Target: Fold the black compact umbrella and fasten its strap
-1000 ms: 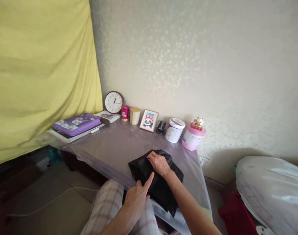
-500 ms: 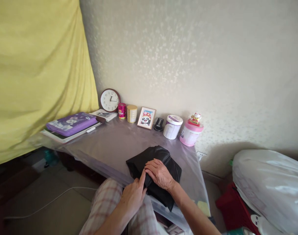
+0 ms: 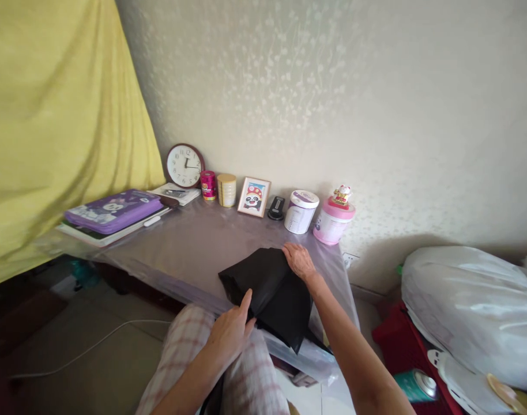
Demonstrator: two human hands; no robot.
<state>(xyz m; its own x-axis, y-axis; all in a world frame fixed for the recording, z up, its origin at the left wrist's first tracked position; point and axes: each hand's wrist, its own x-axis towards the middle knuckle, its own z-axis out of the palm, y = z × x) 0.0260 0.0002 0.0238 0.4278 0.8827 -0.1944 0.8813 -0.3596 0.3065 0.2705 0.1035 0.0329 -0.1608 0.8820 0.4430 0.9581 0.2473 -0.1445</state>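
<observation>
A black cloth bag (image 3: 263, 288), partly folded and with a dangling strap, lies across the near part of the table and overhangs its front edge. My left hand (image 3: 229, 328) grips the near left edge of the bag, thumb on top and fingers curled underneath, partly hidden. At the bag's far right edge, my right hand (image 3: 298, 262) rests palm down, its fingers stretched together over the cloth. A diagonal crease runs between the two hands.
Along the wall stand a clock (image 3: 185, 165), a pink can (image 3: 208, 185), a yellow-lidded jar (image 3: 226, 190), a panda picture frame (image 3: 253, 196) and two tubs. A purple case (image 3: 114, 210) lies left. A white plastic bag (image 3: 471, 311) bulges at right.
My right hand has moved from the middle of the bag, beside my left hand, to its far right edge. The cloth lies more spread out; my left hand still holds the near edge.
</observation>
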